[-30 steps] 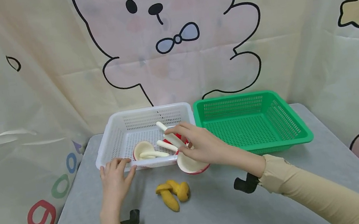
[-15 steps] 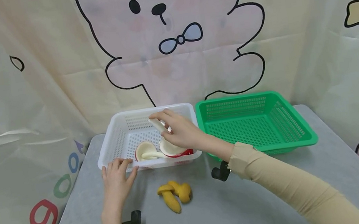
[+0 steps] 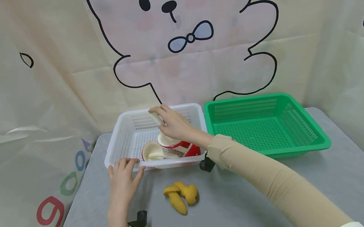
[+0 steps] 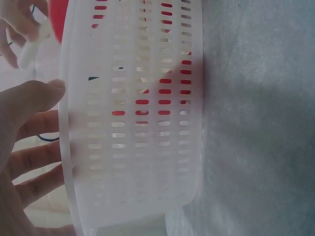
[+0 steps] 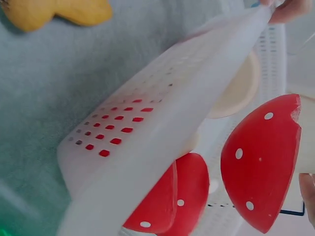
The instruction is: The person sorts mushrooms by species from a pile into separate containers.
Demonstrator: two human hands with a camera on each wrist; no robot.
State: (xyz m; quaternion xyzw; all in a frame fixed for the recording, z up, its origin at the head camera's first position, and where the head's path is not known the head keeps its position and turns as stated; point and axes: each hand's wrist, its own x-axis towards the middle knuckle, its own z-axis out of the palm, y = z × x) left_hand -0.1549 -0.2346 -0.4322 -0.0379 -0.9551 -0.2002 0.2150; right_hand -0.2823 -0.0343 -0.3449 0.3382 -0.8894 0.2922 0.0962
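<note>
My right hand (image 3: pixel 176 124) holds a toy mushroom by its pale stem (image 3: pixel 156 118). The mushroom's red, white-dotted cap (image 5: pixel 261 162) hangs below the hand, over the inside of the white basket (image 3: pixel 120 137). At the basket's front rim, my left hand (image 3: pixel 123 180) grips the edge, thumb on the outer side and fingers over the top. Inside lie more toy mushrooms: one turned with its cream underside (image 3: pixel 151 149) up near the left hand, and red caps (image 3: pixel 192 151) in the front right corner, partly covered by my right forearm.
A green basket (image 3: pixel 312 145) stands against the white one on the right. Two yellow-brown mushroom-shaped pieces (image 3: pixel 177 201) lie together on the grey table (image 3: pixel 238 218) in front. A printed curtain (image 3: pixel 71 94) hangs behind the table.
My right hand has carried the mushroom from the white basket's front rim back and left, over its inside. My left hand keeps its place on the rim. The view has turned slightly left.
</note>
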